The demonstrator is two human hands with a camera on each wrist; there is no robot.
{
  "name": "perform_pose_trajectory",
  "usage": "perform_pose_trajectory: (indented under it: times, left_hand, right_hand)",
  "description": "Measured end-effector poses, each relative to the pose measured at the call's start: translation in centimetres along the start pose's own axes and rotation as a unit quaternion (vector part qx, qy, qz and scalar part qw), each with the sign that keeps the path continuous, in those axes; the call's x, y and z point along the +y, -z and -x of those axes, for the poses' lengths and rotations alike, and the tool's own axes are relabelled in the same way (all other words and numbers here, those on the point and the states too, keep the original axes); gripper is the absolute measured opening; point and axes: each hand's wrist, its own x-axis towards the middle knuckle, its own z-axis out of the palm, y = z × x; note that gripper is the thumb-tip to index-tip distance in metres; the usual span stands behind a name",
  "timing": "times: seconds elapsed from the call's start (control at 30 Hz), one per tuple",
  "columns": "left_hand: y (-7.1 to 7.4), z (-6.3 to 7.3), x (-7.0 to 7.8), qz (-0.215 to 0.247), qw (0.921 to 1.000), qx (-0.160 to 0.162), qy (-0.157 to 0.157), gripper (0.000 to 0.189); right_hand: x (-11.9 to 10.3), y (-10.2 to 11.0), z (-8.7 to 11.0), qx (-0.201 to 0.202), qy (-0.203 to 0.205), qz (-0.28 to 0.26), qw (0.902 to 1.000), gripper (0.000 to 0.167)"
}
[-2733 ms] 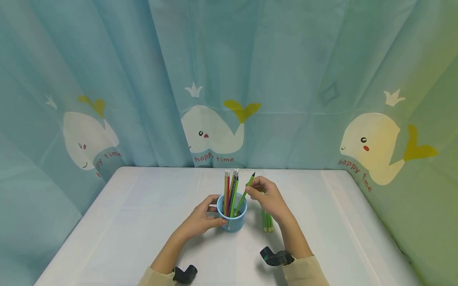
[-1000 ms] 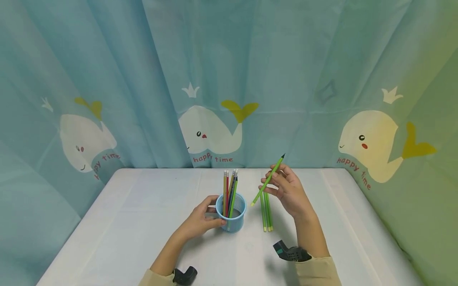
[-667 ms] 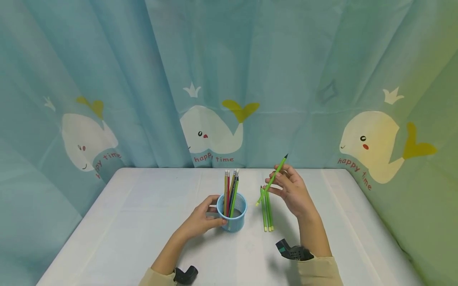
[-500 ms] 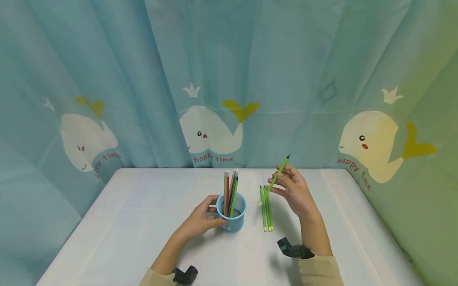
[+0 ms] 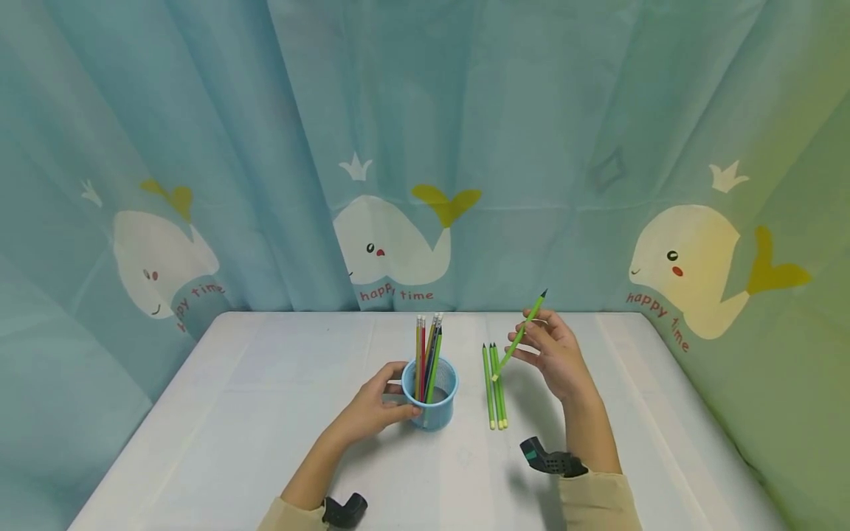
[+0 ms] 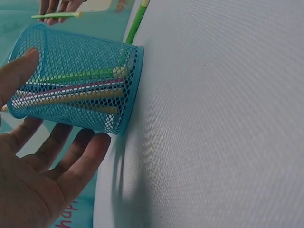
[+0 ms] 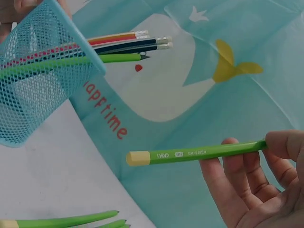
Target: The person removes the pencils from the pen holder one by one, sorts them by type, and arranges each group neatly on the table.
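I pinch a green pencil [image 7: 183,154] between my right hand's [image 5: 558,355] thumb and fingers, its dark tip rising past them, its yellow end slanting down. My left hand [image 5: 372,408] grips the cup [image 5: 437,419] of mixed pencils [image 5: 423,358]; three loose pencils [image 5: 498,402] lie between cup and right hand.

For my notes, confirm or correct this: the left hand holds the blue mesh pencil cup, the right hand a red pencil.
The colour is wrong: the right hand holds a green pencil, as the right wrist view shows. The rest stands.
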Motion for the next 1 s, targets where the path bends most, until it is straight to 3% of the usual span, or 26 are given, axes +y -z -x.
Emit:
perform_pose_trajectory:
  times: [0.5,1.0]
  left_hand:
    - [0.0,0.1,0.0,-0.003,1.0000,0.001,0.002,0.069]
    - [0.0,0.2,0.2,0.000,1.0000,0.001,0.004,0.069]
  right_hand:
    - [1.1,0.9,-0.2,0.026,-0.036,0.044,0.9981,0.018]
    - [1.5,1.2,-0.2,0.034,-0.071,0.094,0.9925,0.029]
